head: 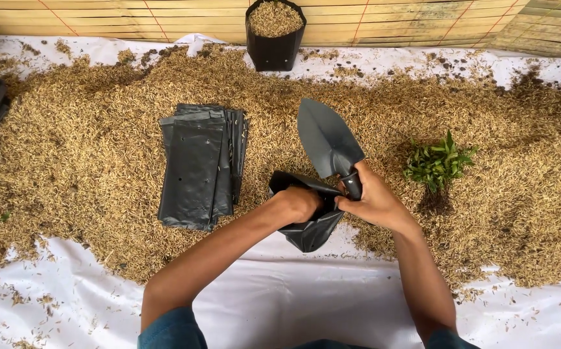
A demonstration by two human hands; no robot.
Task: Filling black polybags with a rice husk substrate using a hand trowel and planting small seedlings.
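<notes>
My left hand grips the rim of a limp black plastic grow bag that lies at the near edge of a wide spread of rice husks. My right hand is closed around the handle of a dark grey hand trowel, and its fingers also touch the bag's rim. The trowel's pointed blade stands up and away from me, above the husks. Both hands meet over the bag's mouth.
A stack of flat black grow bags lies left of my hands. A filled black bag stands upright at the back by a bamboo mat. A small green seedling bunch sits to the right. White sheeting covers the ground.
</notes>
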